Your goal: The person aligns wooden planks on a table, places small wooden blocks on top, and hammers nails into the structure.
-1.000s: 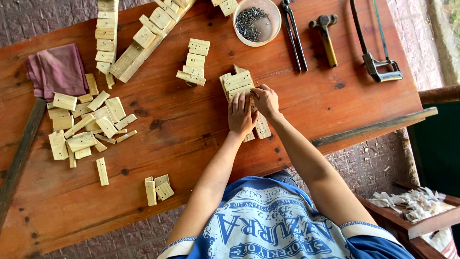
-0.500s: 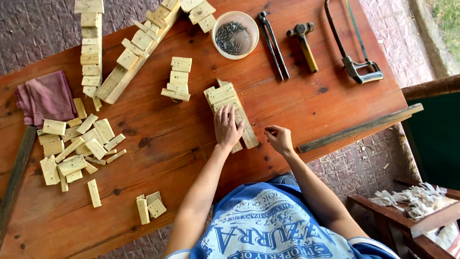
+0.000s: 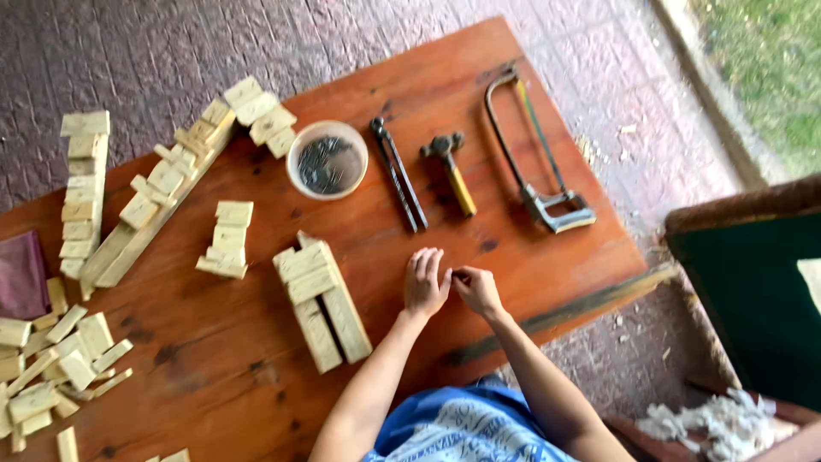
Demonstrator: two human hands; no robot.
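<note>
Left hand flat, open on reddish-brown wooden table; right hand pinched closed, contents indiscernible, beside pale wooden block assembly

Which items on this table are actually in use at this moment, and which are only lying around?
In use:
- left hand flat on the table
- right hand, fingers pinched on something too small to tell
- nailed wooden block assembly, nearest the hands

Lying about:
- bowl of nails
- pincers
- hammer
- hacksaw
- loose block pile
- purple cloth
</note>
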